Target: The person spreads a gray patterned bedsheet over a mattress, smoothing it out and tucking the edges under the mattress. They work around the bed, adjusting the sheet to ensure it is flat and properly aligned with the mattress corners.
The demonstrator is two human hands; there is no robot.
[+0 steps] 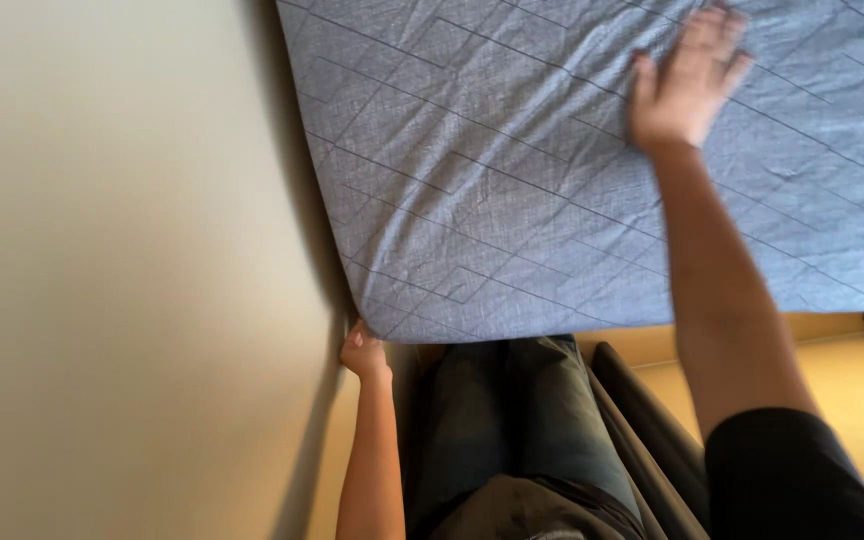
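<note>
A grey-blue bed sheet [512,170] with a thin diamond line pattern covers a mattress that fills the upper right of the head view. My left hand [363,352] is closed at the mattress's near left corner, pinched on the sheet's edge beside the wall. My right hand [687,80] lies flat on top of the sheet with its fingers spread, well in from the edge. My arm reaches across the fabric, which shows small wrinkles around the palm.
A plain cream wall [122,260] runs down the left, tight against the mattress side. My legs in blue jeans [512,420] stand at the mattress's near edge. A dark fabric strip [652,420] hangs by my right leg above a tan floor [852,380].
</note>
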